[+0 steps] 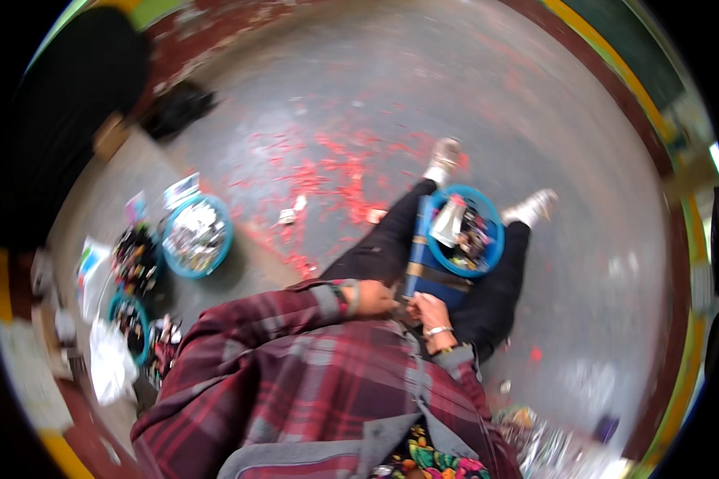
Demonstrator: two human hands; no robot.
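As you sat on the floor [471,88] with your legs stretched out ahead of you, the head view showed your two hands close together in your lap, at the near end of a dark blue box [433,275] that lay along your legs. Your left hand [377,298] came out of a plaid sleeve and rested against the near left corner of that box; its fingers were blurred, so you could not tell from here whether they gripped anything. Your right hand [431,311], with a bracelet at the wrist, touched the box's near edge, fingers curled, and whether it clamped the edge or a small item was likewise unclear. On the far end of the box sat a round blue basket [491,247] filled with small mixed items, a pale wrapped piece sticking up at its left side. Your white shoes lay beyond it.

Well apart, on your left, a second blue basket [225,239] of shiny bits stood on the floor, with a dark heap [134,257] just beside it and a white plastic bag [110,363] nearer you. Red flecks were scattered across the grey floor between the two baskets.
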